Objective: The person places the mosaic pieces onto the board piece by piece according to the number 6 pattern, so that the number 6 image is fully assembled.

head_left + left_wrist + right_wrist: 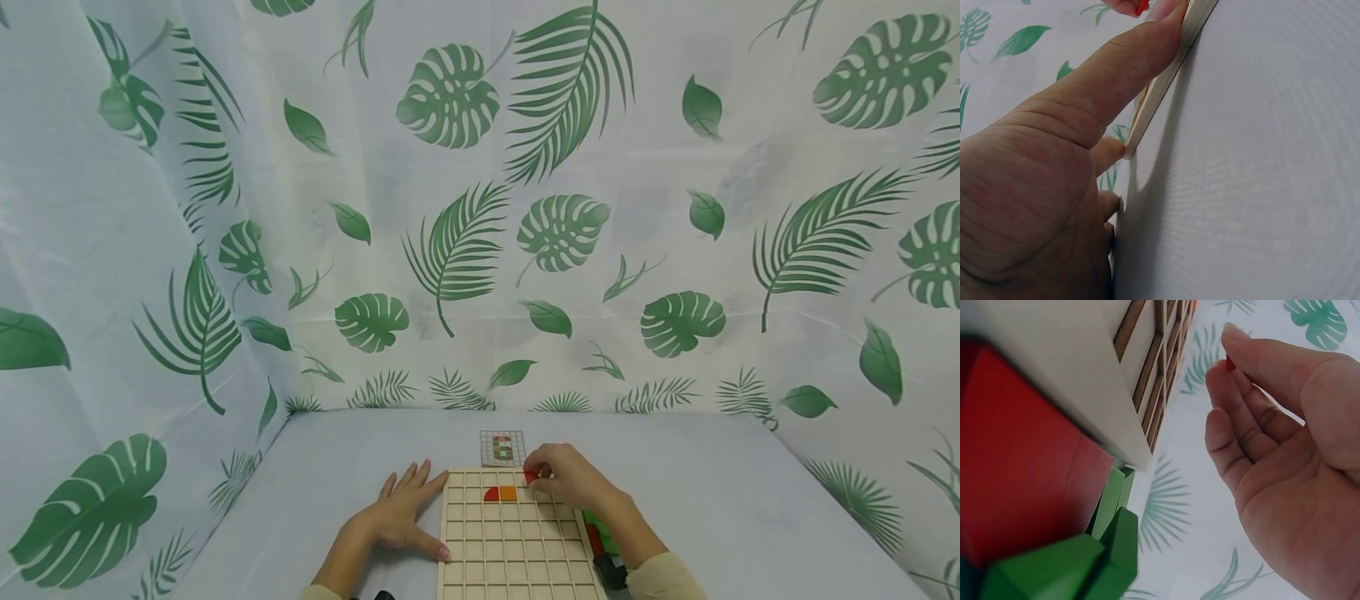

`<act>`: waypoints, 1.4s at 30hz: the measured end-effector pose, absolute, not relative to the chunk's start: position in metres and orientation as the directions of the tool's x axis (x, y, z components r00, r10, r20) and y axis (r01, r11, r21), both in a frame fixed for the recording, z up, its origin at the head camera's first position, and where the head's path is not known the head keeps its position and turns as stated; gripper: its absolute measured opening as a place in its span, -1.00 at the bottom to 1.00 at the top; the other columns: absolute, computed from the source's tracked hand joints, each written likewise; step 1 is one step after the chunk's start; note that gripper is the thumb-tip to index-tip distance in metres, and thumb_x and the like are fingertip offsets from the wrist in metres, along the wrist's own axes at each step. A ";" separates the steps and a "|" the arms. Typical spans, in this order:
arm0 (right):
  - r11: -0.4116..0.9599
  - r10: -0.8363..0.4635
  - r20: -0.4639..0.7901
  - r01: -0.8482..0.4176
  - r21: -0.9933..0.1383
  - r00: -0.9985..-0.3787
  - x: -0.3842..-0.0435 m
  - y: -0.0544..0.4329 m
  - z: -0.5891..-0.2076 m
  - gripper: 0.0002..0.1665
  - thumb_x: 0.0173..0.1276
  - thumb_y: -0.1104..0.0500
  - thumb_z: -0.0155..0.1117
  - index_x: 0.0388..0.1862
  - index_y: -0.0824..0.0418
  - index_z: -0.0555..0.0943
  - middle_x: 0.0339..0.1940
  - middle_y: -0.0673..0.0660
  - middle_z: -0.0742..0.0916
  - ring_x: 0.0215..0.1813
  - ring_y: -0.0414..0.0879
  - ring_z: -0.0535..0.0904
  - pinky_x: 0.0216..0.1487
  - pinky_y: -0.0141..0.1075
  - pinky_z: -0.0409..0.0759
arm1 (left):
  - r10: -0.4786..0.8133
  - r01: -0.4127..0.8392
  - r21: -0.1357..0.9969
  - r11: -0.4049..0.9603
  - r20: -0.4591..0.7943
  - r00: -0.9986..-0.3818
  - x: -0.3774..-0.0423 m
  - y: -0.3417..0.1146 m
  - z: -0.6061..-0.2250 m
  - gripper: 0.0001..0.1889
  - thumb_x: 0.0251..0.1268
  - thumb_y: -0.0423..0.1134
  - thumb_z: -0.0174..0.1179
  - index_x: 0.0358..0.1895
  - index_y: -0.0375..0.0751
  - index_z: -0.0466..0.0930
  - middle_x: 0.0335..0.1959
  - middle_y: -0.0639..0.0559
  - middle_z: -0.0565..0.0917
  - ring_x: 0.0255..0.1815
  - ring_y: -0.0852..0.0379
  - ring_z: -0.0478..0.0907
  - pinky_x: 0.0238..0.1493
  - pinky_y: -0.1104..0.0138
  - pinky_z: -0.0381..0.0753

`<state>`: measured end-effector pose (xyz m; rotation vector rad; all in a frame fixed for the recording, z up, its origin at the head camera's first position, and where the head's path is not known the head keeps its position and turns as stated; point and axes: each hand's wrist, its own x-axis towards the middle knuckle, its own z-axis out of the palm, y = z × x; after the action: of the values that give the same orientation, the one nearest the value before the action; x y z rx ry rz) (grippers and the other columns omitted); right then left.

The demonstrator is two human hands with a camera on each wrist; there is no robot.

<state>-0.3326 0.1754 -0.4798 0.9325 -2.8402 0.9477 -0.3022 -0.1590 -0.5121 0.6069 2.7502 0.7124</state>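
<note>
A wooden grid board [497, 550] lies on the table. In one of its upper rows sit a red quarter-round piece [491, 495] and, beside it, an orange square piece [508, 493]. My left hand [397, 515] is spread along the board's left side, with thumb and index fingertip touching the edge; the left wrist view shows the thumb [1129, 69] against the wooden rim. Over the board's upper right corner, my right hand [572, 479] pinches a small red piece [531, 477] between thumb and fingers. Only a sliver of that piece shows in the right wrist view.
Behind the board lies a gridded card [502, 448] with a coloured figure 6. Green blocks [1116, 550] and a red block [1029, 456] lie along the board's right side, partly under the right forearm. A leaf-patterned curtain [480, 250] surrounds the table.
</note>
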 end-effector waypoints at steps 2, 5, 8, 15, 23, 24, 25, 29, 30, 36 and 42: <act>0.640 -0.543 0.180 -0.544 -0.543 -0.820 -0.333 0.174 -0.480 -0.77 0.34 0.30 0.48 -0.03 0.29 0.76 -0.18 0.00 0.76 -0.17 -0.17 0.66 -0.16 -0.31 0.70 | 0.447 0.331 0.507 0.796 -0.123 -0.886 -0.302 -0.159 -0.512 0.32 -0.21 0.44 0.56 0.68 0.03 0.13 0.72 -0.31 -0.05 0.74 -0.35 -0.21 0.62 -0.38 -0.30; 0.631 -0.554 0.185 -0.555 -0.542 -0.812 -0.332 0.173 -0.480 -0.75 0.35 0.30 0.48 -0.01 0.30 0.75 -0.16 0.02 0.77 -0.15 -0.16 0.67 -0.15 -0.32 0.70 | 0.447 0.329 0.510 0.794 -0.123 -0.886 -0.302 -0.160 -0.512 0.32 -0.21 0.44 0.56 0.68 0.02 0.13 0.72 -0.32 -0.05 0.74 -0.34 -0.21 0.62 -0.38 -0.30; 0.608 -0.569 0.206 -0.576 -0.547 -0.796 -0.330 0.171 -0.479 -0.74 0.35 0.31 0.47 0.00 0.31 0.74 -0.16 0.06 0.77 -0.15 -0.15 0.68 -0.16 -0.32 0.70 | 0.450 0.333 0.511 0.793 -0.122 -0.885 -0.302 -0.160 -0.512 0.31 -0.20 0.44 0.55 0.68 0.01 0.13 0.72 -0.32 -0.04 0.74 -0.35 -0.21 0.62 -0.38 -0.30; 0.606 -0.581 0.197 -0.581 -0.543 -0.790 -0.330 0.164 -0.481 -0.75 0.35 0.30 0.47 -0.01 0.32 0.74 -0.18 0.03 0.77 -0.16 -0.19 0.65 -0.17 -0.35 0.68 | 0.461 0.340 0.522 0.782 -0.117 -0.880 -0.301 -0.160 -0.512 0.31 -0.19 0.42 0.56 0.68 0.00 0.12 0.72 -0.33 -0.06 0.74 -0.36 -0.22 0.62 -0.37 -0.32; 0.635 -0.565 0.156 -0.548 -0.544 -0.810 -0.332 0.159 -0.486 -0.77 0.30 0.28 0.52 -0.07 0.26 0.76 -0.22 0.02 0.76 -0.22 -0.21 0.59 -0.22 -0.32 0.62 | 0.461 0.346 0.518 0.782 -0.107 -0.881 -0.302 -0.160 -0.513 0.31 -0.19 0.43 0.55 0.68 0.02 0.11 0.72 -0.32 -0.06 0.74 -0.35 -0.21 0.63 -0.36 -0.32; 0.641 -0.563 0.148 -0.542 -0.543 -0.813 -0.332 0.159 -0.486 -0.78 0.30 0.28 0.53 -0.08 0.25 0.76 -0.22 0.01 0.76 -0.22 -0.21 0.59 -0.22 -0.32 0.62 | 0.462 0.349 0.518 0.781 -0.105 -0.880 -0.303 -0.161 -0.514 0.31 -0.19 0.43 0.56 0.68 0.02 0.11 0.72 -0.32 -0.06 0.74 -0.35 -0.21 0.63 -0.36 -0.32; 0.646 -0.560 0.143 -0.538 -0.542 -0.816 -0.332 0.159 -0.487 -0.78 0.29 0.28 0.53 -0.09 0.24 0.77 -0.22 0.00 0.76 -0.22 -0.21 0.59 -0.22 -0.32 0.62 | 0.464 0.351 0.518 0.780 -0.102 -0.880 -0.303 -0.161 -0.514 0.31 -0.19 0.43 0.56 0.68 0.02 0.11 0.72 -0.32 -0.06 0.74 -0.35 -0.21 0.62 -0.37 -0.32; 0.660 -0.553 0.134 -0.531 -0.532 -0.822 -0.331 0.159 -0.487 -0.79 0.25 0.28 0.57 -0.14 0.21 0.77 -0.25 0.00 0.75 -0.24 -0.22 0.58 -0.24 -0.31 0.62 | 0.464 0.352 0.519 0.779 -0.099 -0.881 -0.302 -0.161 -0.514 0.32 -0.19 0.43 0.56 0.68 0.02 0.11 0.72 -0.32 -0.06 0.74 -0.35 -0.22 0.62 -0.37 -0.32; 0.661 -0.553 0.134 -0.531 -0.530 -0.822 -0.331 0.159 -0.487 -0.79 0.24 0.28 0.57 -0.15 0.20 0.77 -0.26 0.00 0.75 -0.25 -0.23 0.58 -0.25 -0.32 0.61 | 0.462 0.350 0.517 0.781 -0.101 -0.881 -0.302 -0.161 -0.514 0.31 -0.19 0.43 0.56 0.68 0.02 0.11 0.72 -0.32 -0.06 0.74 -0.35 -0.22 0.62 -0.37 -0.32; 0.663 -0.559 0.127 -0.534 -0.525 -0.819 -0.331 0.160 -0.488 -0.81 0.24 0.26 0.58 -0.17 0.17 0.78 -0.28 -0.02 0.75 -0.28 -0.25 0.57 -0.28 -0.32 0.60 | 0.453 0.343 0.509 0.790 -0.107 -0.885 -0.303 -0.160 -0.514 0.31 -0.20 0.44 0.56 0.68 0.04 0.12 0.72 -0.31 -0.05 0.75 -0.34 -0.21 0.63 -0.37 -0.31; 0.666 -0.556 0.121 -0.528 -0.527 -0.822 -0.331 0.160 -0.489 -0.83 0.25 0.26 0.57 -0.18 0.19 0.79 -0.27 -0.01 0.76 -0.25 -0.23 0.59 -0.26 -0.31 0.62 | 0.454 0.341 0.507 0.791 -0.113 -0.884 -0.302 -0.160 -0.513 0.31 -0.20 0.44 0.56 0.68 0.02 0.13 0.72 -0.32 -0.04 0.74 -0.35 -0.21 0.62 -0.37 -0.31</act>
<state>-0.3305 0.1603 -0.4885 0.9487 -2.9124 0.8954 -0.3022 -0.1603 -0.5134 0.6198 2.7527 0.7155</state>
